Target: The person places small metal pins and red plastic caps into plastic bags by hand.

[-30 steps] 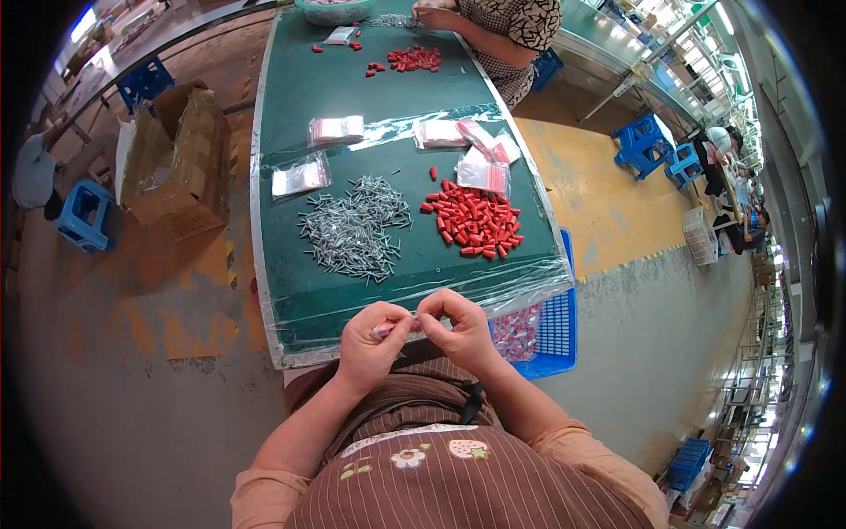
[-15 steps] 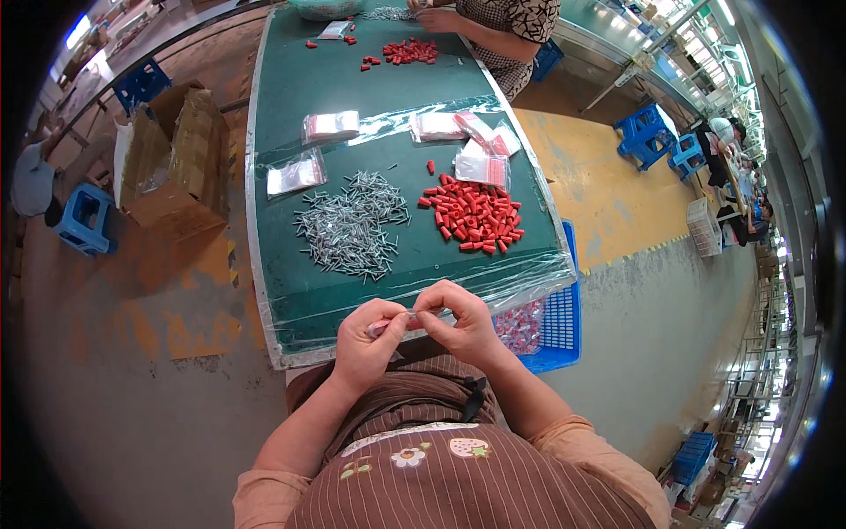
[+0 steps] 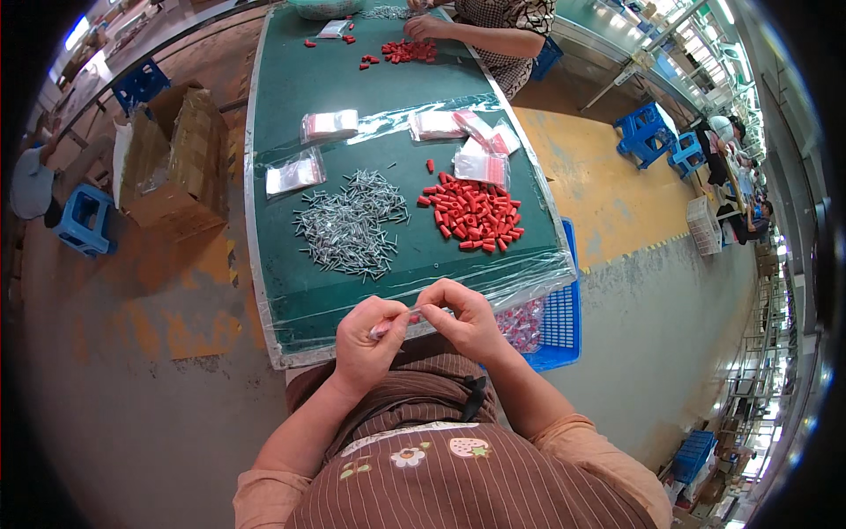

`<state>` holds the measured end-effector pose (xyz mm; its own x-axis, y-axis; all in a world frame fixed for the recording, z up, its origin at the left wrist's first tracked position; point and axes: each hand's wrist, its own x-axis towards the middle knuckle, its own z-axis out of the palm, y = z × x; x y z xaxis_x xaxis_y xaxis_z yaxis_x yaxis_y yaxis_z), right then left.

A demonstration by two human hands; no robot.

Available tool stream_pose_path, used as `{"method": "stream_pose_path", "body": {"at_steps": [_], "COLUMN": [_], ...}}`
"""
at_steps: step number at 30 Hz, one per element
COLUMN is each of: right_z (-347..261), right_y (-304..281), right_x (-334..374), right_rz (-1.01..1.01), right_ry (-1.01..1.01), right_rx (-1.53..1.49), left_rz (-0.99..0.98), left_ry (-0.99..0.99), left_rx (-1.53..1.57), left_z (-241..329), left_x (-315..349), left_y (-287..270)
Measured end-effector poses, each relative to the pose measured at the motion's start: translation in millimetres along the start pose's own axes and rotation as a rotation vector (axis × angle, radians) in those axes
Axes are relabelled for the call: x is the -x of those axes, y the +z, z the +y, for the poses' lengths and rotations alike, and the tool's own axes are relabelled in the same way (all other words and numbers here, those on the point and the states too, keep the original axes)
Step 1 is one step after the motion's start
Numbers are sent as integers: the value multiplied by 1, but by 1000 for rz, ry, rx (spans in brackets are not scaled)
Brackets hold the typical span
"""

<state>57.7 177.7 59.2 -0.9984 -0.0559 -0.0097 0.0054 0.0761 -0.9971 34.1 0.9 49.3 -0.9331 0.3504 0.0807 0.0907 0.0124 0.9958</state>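
Note:
At the table's near edge, my left hand (image 3: 368, 342) is closed round a small clear plastic bag (image 3: 381, 330) with something red and pinkish in it. The thumb and forefinger of my right hand (image 3: 463, 319) pinch the bag's edge, close beside the left fingertips. My fingers cover most of the bag. Beyond my hands, a heap of silvery screws (image 3: 352, 225) lies on the left. To its right is a heap of red plastic caps (image 3: 473, 214), with a stack of clear zip bags (image 3: 481, 166) at its far side.
More bag stacks lie on the green table (image 3: 291, 256), including one on the left (image 3: 295, 175). A blue basket (image 3: 564, 322) with filled bags stands below the right edge. Across the table, a co-worker's hand (image 3: 425, 28) is over another red pile. A cardboard box (image 3: 181, 167) stands at left.
My hands have shifted only slightly, and the red showing between my fingers is less visible. The co-worker's hand has moved down to the far red pile.

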Motion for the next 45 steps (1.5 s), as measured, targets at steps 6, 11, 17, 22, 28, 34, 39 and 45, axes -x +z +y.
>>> {"method": "stream_pose_path", "body": {"at_steps": [6, 11, 17, 22, 28, 34, 39, 45], "right_z": [3, -10, -10, -8, -10, -2, -8, -8], "right_y": [0, 0, 4, 4, -2, -2, 3, 5], "right_x": [0, -5, -4, -4, -5, -5, -7, -8], "right_rz": [-18, -25, -5, 24, -34, -32, 17, 38], "right_ry": [0, -201, -110, -127, -4, -1, -197, -299], "right_rx": [21, 246, 183, 238, 121, 95, 281, 345], "left_rz": [20, -35, 9, 10, 20, 6, -49, -50], "left_ry": [-58, -320, 119, -29, -73, -62, -366, -344], "left_rx": [23, 317, -103, -8, 99, 47, 309, 472], "left_z": [12, 6, 1, 6, 2, 5, -2, -7], "left_x": [-1, -1, -2, -2, -1, -2, -4, -4], "left_y": [1, 0, 1, -3, -7, -7, -7, -5]}}
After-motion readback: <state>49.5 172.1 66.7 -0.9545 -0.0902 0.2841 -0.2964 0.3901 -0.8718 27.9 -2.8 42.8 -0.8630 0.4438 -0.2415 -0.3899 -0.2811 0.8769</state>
